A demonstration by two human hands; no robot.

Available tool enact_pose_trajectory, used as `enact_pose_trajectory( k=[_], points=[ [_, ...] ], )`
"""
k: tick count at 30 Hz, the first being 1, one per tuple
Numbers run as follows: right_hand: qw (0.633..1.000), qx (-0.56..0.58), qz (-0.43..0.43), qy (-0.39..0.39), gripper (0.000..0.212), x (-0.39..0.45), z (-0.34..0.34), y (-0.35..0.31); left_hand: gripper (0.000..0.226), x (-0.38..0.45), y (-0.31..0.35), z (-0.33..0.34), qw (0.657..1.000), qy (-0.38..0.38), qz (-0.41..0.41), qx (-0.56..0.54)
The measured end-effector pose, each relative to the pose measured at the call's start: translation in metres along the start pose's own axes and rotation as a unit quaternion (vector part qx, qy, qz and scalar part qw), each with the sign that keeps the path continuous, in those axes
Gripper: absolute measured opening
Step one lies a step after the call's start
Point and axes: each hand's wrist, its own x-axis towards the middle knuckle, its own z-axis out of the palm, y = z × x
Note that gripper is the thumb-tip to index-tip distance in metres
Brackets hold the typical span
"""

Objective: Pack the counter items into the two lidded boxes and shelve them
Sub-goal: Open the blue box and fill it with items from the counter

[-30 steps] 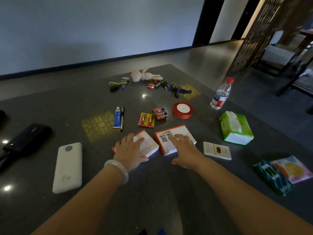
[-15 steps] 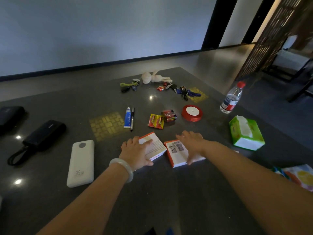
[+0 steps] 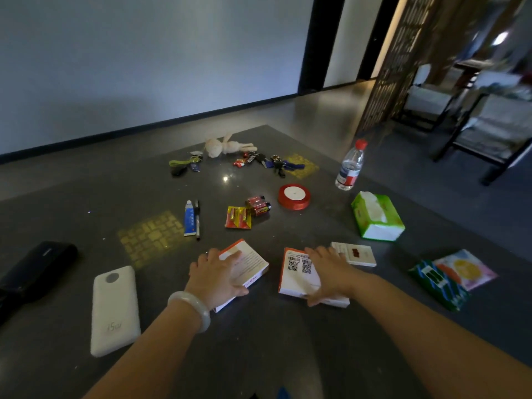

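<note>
Hands lie low centre on the surface [image 3: 288, 355]: left hand [image 3: 214, 279] and right hand [image 3: 331, 273], grip loose, each cover a box.

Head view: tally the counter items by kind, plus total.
Orange-white boxes: 2
White power bank: 1
Black case: 1
Battery packs: 2
Key bunches: 3
Plush toy: 1
Ribbon spool: 1
Water bottle: 1
Tissue box: 1
Tube: 1
Pen: 1
Flat white pack: 1
Printed pouches: 2
Total: 18
</note>
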Motion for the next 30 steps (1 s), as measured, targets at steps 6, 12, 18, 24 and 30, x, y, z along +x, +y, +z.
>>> enact_pose_trajectory(
  k=[6,12,18,24,30],
  points=[
    [0.989,0.050,0.113,0.082,0.125,-0.051,-0.007,0.039,0.090,0.011,0.056,-0.006,0.995,0.040,0.093,0.008],
    [0.964,0.077,0.228,0.113,0.121,-0.142,-0.006,0.086,0.088,0.003,0.135,-0.014,0.977,0.053,0.208,0.007],
    [0.940,0.090,0.281,0.171,0.118,-0.254,-0.007,0.123,0.088,-0.042,0.214,-0.013,0.958,0.079,0.277,0.017],
    [0.910,0.087,0.331,0.233,0.119,-0.377,0.004,0.157,0.087,-0.121,0.306,-0.006,0.941,0.102,0.323,0.009],
    [0.895,0.076,0.372,0.235,0.119,-0.487,0.035,0.183,0.082,-0.211,0.387,0.015,0.934,0.122,0.336,0.005]
  ],
)
